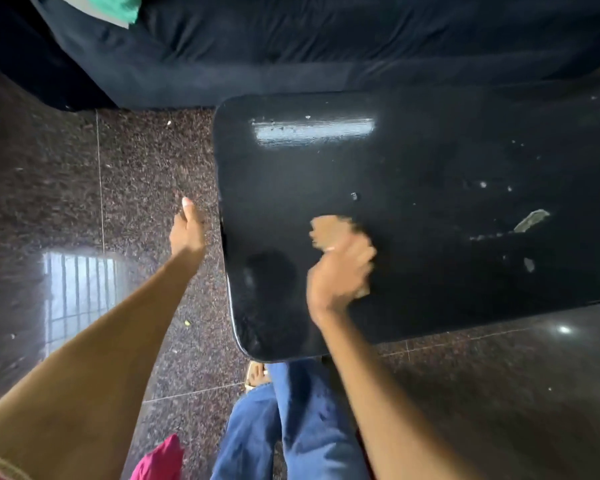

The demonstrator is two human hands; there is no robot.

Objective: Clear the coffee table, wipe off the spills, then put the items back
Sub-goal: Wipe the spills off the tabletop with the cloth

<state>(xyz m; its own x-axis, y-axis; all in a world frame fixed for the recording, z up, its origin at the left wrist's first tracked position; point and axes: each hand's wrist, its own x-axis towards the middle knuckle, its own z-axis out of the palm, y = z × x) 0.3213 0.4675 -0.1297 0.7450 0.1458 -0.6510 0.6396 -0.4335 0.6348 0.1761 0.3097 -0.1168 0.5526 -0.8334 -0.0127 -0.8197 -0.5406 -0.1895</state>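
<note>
The right hand bunches a tan cloth on the coffee table. Crumbs beyond it (well right) could scatter floorward; the left hand looks curled, empty.

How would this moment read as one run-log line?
stage: wiping | right hand: grips cloth on table | left hand: off table

black glossy counter with rounded corners sat by the sofa, speckled with pale crumbs and a smear at right. tan cloth, blurred, lay bunched on the counter near its left edge, gripped by the right hand.
</note>
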